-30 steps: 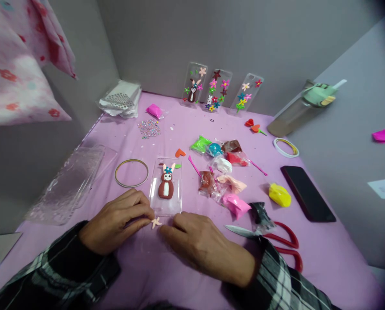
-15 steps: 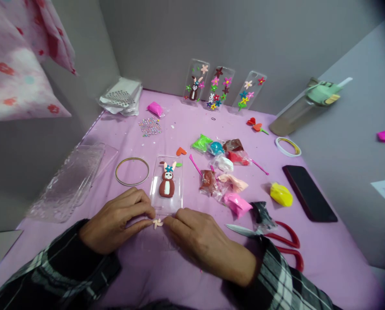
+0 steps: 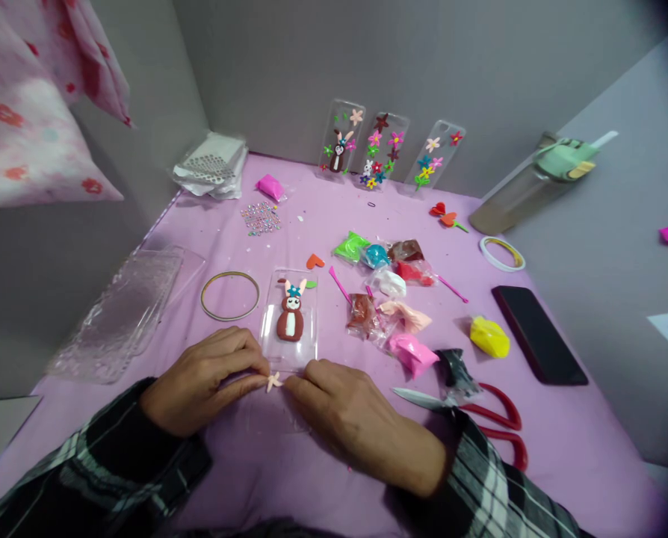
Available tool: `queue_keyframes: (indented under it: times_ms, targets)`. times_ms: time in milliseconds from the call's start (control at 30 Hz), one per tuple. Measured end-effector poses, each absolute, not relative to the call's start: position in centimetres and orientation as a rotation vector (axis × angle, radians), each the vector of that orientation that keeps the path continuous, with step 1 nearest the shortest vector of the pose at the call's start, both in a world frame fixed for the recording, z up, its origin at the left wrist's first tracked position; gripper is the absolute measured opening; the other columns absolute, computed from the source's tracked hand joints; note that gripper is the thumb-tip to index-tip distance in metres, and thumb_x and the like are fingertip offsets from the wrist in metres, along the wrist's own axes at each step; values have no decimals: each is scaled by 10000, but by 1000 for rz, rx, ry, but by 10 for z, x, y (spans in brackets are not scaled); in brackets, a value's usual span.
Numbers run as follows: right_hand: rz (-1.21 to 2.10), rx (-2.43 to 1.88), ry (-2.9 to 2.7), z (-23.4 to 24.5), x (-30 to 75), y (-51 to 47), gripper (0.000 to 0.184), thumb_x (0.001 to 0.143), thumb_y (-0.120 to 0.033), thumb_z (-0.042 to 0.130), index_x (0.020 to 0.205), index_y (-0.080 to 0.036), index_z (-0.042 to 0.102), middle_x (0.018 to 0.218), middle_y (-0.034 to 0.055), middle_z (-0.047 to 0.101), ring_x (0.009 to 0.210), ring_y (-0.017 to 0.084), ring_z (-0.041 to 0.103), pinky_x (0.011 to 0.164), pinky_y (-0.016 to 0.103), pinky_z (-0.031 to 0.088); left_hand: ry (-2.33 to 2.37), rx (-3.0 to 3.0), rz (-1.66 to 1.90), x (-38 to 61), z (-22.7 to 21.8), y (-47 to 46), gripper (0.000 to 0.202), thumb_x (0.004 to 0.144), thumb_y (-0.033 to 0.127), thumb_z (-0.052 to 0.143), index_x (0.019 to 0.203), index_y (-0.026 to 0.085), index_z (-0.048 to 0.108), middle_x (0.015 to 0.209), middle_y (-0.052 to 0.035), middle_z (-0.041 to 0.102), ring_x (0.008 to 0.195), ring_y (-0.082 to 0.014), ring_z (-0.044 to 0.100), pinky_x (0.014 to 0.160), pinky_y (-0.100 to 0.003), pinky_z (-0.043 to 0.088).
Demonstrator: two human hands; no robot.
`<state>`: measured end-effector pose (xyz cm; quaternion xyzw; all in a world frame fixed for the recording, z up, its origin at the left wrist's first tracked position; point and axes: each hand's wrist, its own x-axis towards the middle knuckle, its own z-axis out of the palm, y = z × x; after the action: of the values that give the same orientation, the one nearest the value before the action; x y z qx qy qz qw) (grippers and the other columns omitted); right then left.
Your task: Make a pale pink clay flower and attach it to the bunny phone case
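Observation:
A small pale peach clay flower (image 3: pixel 274 382) lies low at the near end of a clear phone case (image 3: pixel 311 321). My left hand (image 3: pixel 214 377) pinches its left side between thumb and forefinger. From the right, the curled fingers of my right hand (image 3: pixel 350 411) close at the petals; their tips are partly hidden. On the case is a brown clay bunny (image 3: pixel 290 323) with a white belly, peach ears and a blue flower on its head. Another clear sheet or case edge shows faintly beneath my hands.
Bagged clay, such as a pink lump (image 3: pixel 412 353), lies right of the case. Red-handled scissors (image 3: pixel 494 415) sit by my right sleeve, with a phone (image 3: pixel 539 335) beyond. A bangle-like ring (image 3: pixel 230 296) and clear cases (image 3: pixel 121 314) are left. Decorated cases (image 3: pixel 384 149) lean at the back.
The peach flower has turned slightly and shifted up a little between my fingertips. Both hands stay nearly where they were.

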<state>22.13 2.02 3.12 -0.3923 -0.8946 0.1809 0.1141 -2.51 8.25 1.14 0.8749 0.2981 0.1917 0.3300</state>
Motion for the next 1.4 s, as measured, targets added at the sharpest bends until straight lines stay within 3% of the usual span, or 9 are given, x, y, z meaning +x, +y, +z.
queue_keyframes:
  times_ms: [533, 767, 933, 1167, 1400]
  targets:
    - [496, -1139, -2638, 32, 221, 20, 133, 1053, -143, 465, 1020, -166, 592, 865, 11, 560, 689, 143, 419, 580, 308, 297, 820, 2277, 495, -25, 9, 80, 153, 1007, 196, 535, 967, 243, 676, 930, -9, 623, 882, -172, 590, 797, -297, 462]
    - [550, -1184, -2579, 25, 218, 18, 176, 1048, -154, 459, 1200, -164, 547, 914, 18, 584, 759, 163, 482, 655, 318, 365, 806, 2272, 496, -26, 7, 79, 136, 1015, 202, 534, 987, 244, 660, 937, -9, 608, 892, -171, 575, 809, -302, 445]
    - [494, -1186, -2605, 27, 215, 20, 242, 1035, -117, 472, 1262, -180, 529, 899, 16, 582, 707, 159, 453, 596, 312, 322, 808, 2292, 501, -26, 5, 79, 130, 1019, 234, 537, 991, 245, 663, 938, -18, 621, 891, -178, 577, 808, -312, 455]
    - [511, -1190, -2614, 32, 215, 22, 119, 1008, -97, 526, 1074, -166, 598, 868, 3, 564, 686, 144, 429, 583, 309, 316, 823, 2293, 497, -24, 7, 80, 153, 1013, 210, 527, 967, 245, 669, 922, -11, 619, 875, -174, 573, 790, -304, 455]
    - [544, -1182, -2578, 27, 216, 21, 125, 1026, -120, 509, 1107, -166, 591, 893, 7, 578, 709, 155, 457, 616, 317, 344, 824, 2301, 494, -24, 7, 80, 152, 1012, 213, 524, 957, 241, 664, 917, -13, 614, 867, -176, 569, 782, -308, 450]
